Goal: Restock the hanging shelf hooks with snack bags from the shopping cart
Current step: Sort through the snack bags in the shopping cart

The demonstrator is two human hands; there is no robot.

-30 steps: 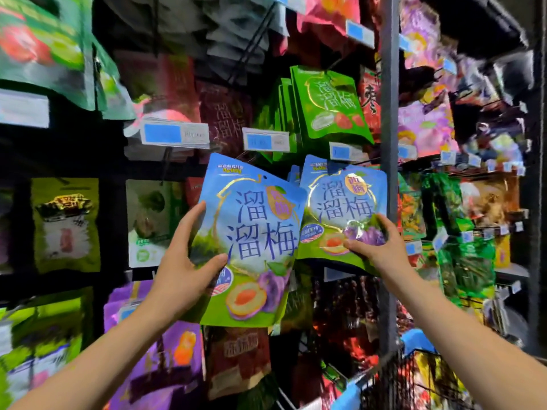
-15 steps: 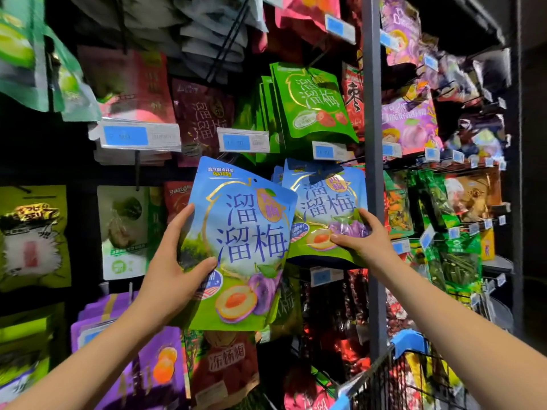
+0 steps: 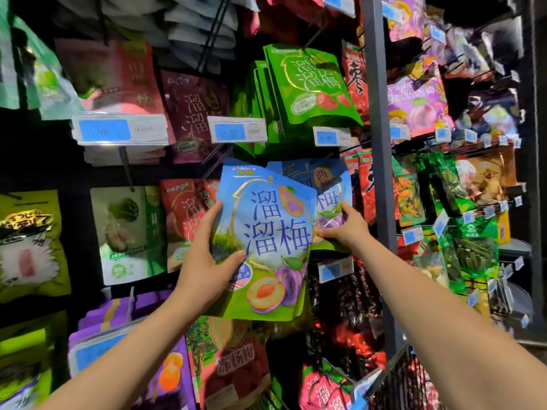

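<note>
Blue bags (image 3: 266, 241): we see glossy, smooth plastic film.
Green bags (image 3: 310, 84): the same shiny film, creased.
Post (image 3: 376, 173): matt grey metal, we judge.
Price tags (image 3: 236, 130): clear glossy plastic.
Cart (image 3: 395, 378): dark metal wire.

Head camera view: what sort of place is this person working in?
Probably a shop's snack aisle: packed snack bags hang in rows, blue price tags sit in front of them, and a wire shopping cart stands at lower right.
</note>
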